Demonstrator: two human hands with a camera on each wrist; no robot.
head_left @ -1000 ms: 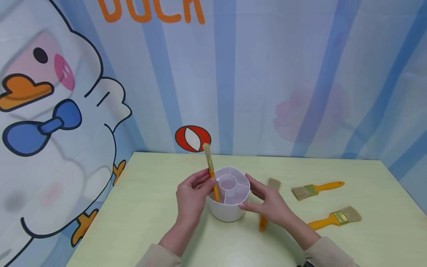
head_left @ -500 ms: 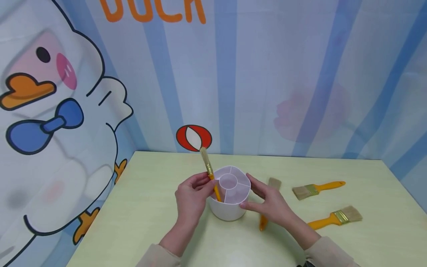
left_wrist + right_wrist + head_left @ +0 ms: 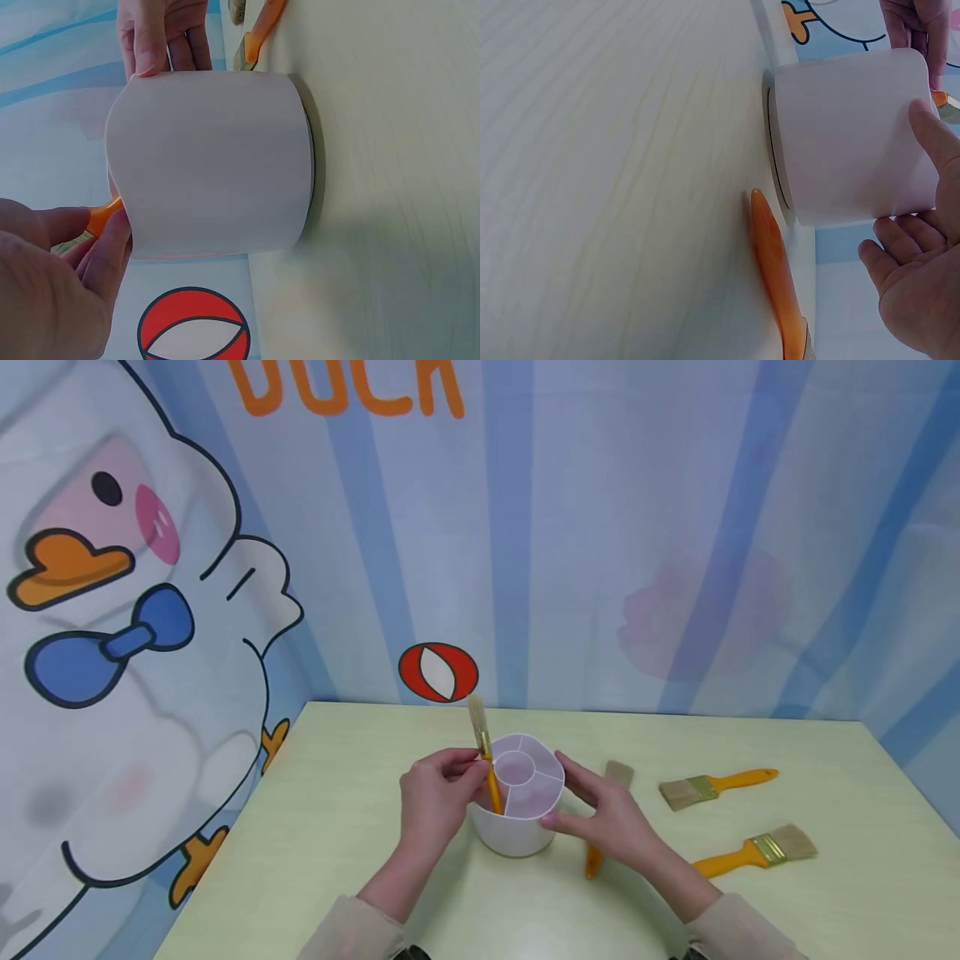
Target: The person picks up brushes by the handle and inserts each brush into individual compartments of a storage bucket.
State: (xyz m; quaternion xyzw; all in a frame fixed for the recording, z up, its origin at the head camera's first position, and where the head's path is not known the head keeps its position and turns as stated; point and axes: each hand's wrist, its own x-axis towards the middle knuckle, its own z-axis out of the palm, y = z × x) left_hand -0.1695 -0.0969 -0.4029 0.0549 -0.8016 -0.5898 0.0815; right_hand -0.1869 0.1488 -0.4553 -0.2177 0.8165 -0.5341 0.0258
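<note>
A white round cup (image 3: 517, 835) with divided compartments stands on the pale green table (image 3: 337, 827). My left hand (image 3: 442, 793) pinches the orange handle of a paintbrush (image 3: 483, 752) that stands bristles-up in a left compartment of the cup. In the left wrist view, that hand (image 3: 52, 292) is beside the cup's wall (image 3: 214, 161). My right hand (image 3: 596, 814) rests against the cup's right side with fairly straight fingers and its thumb near the rim. In the right wrist view the thumb lies on the cup wall (image 3: 847, 135).
A second orange-handled brush (image 3: 617, 772) lies on the table partly under my right hand; its handle (image 3: 776, 277) is close to the cup's base. Two more brushes (image 3: 712, 785) (image 3: 757, 847) lie further right. A cartoon-duck backdrop (image 3: 150, 610) closes off the back and left.
The brush in the cup leaned to the left and now stands more upright. Both hands stay at the cup's sides.
</note>
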